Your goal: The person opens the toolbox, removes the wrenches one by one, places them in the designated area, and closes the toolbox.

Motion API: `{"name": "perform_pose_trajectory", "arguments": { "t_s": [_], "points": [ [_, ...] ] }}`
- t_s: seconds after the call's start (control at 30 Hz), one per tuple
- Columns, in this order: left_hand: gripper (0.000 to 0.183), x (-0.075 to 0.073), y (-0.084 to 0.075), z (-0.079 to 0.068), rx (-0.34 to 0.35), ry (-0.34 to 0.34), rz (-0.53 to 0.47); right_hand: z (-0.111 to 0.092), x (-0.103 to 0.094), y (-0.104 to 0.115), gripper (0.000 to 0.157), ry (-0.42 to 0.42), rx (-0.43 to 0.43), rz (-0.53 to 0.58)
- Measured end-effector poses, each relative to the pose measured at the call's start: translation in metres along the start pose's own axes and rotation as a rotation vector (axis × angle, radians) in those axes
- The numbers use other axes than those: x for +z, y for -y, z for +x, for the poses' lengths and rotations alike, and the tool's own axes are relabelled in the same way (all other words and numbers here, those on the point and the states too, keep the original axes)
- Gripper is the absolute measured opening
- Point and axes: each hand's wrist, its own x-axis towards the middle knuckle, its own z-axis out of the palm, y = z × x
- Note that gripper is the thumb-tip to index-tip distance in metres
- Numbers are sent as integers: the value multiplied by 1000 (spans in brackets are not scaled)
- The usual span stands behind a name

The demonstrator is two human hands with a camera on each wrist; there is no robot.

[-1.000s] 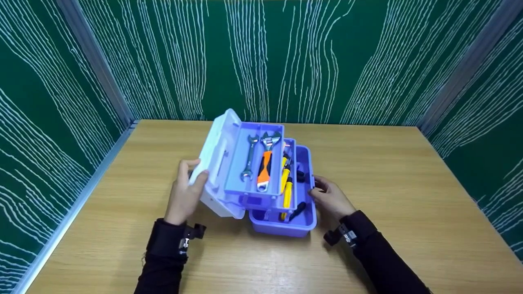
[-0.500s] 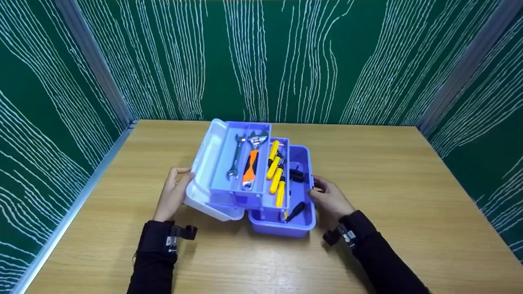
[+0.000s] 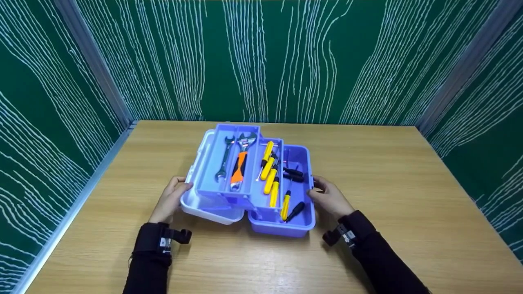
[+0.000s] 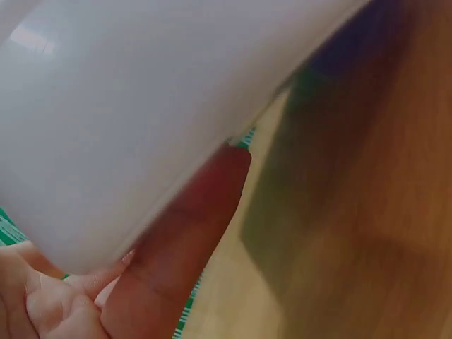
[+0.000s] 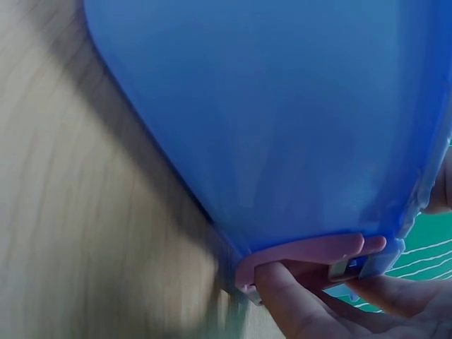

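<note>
Toolbox (image 3: 282, 220) between hands, left hand (image 3: 167, 200) gripping white lid (image 3: 204, 208), right hand (image 3: 331, 200) gripping base edge.

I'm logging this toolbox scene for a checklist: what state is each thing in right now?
Toolbox: open, trays fanned out to the left.
White lid: swung fully back, low by the table.
Upper tray: holds a spanner and an orange-handled wrench.
Second tray: holds yellow-handled screwdrivers.
Left hand: grips the lid's edge.
Right hand: holds the box's right side, fingers at the latch.
</note>
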Motion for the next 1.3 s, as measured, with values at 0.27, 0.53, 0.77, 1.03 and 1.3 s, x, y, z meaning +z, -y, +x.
{"name": "perform_pose_trajectory", "arguments": {
  "t_s": [0.27, 0.53, 0.77, 1.03, 1.3],
  "points": [
    [36, -6, 7, 1, -9, -10, 133, -1, -1, 1, 58, 7, 7, -15],
    [41, -6, 11, 1, 41, -60, 376, -1, 0, 0, 59, 6, 5, 3],
    [38, -5, 12, 0, 80, -73, 446, -2, 0, 0, 61, 6, 17, 45],
    [32, -7, 17, -2, 52, -62, 442, -2, 0, 1, 62, 15, 22, 46],
    [29, -7, 19, -1, 75, -51, 509, -1, 0, 0, 60, 6, 33, 30]
  ]
}}
